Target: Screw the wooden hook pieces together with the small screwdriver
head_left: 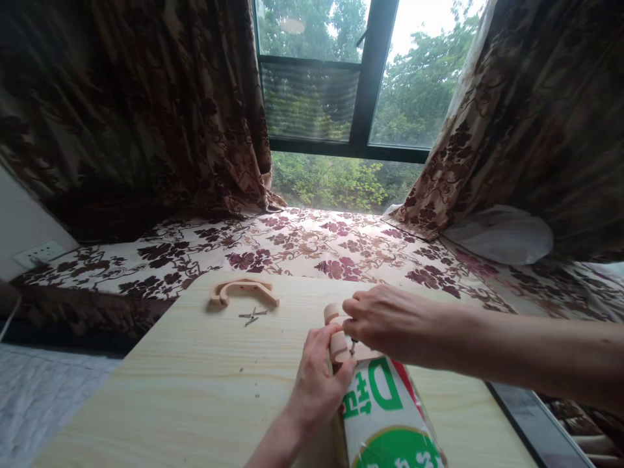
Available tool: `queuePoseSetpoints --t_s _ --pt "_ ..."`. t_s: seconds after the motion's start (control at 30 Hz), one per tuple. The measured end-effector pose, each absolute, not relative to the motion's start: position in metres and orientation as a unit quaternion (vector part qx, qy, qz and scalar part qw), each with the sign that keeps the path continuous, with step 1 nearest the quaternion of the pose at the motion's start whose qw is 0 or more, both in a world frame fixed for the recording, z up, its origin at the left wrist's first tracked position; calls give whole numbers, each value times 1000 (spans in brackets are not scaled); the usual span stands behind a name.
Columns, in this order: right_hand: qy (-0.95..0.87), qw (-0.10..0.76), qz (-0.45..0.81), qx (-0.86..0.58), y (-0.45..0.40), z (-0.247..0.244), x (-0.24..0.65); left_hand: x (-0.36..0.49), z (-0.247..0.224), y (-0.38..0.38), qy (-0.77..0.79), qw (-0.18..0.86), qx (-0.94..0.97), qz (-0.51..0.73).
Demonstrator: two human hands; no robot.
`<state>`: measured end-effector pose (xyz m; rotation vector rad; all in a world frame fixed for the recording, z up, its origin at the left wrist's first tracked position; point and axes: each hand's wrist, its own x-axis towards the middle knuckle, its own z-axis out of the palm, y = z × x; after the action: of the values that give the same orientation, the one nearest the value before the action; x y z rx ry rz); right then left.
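Observation:
My left hand (319,370) is closed around a pale wooden piece (338,346) with thick rounded ends, thumb and fingers on either side of it. Close above, my right hand (369,316) is a fist, fingers pressed together. Below it pokes a short dark metal tool (353,348), its tip down at the wood; the rest is hidden in the fist. A second rounded wooden end (331,313) shows just beyond the left fingers. The wood rests at the far end of a white, green and red printed package (385,416).
Two curved wooden pieces (244,286) lie at the table's far left, beside several screws (252,316). Small dark bits dot the light wood table (195,383). A dark-edged flat panel (531,422) is at right. Beyond are a flowered window seat (302,247) and curtains (219,117).

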<state>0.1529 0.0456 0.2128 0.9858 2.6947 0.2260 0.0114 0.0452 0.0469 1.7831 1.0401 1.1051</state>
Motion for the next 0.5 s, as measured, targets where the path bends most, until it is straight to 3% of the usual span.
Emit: queuePoseSetpoints --t_s 0.17,0.5 --pt "872 207 37 442 43 222 153 15 38 39 416 396 678 458" --pt "909 185 71 368 41 211 146 16 35 34 428 414 645 478"
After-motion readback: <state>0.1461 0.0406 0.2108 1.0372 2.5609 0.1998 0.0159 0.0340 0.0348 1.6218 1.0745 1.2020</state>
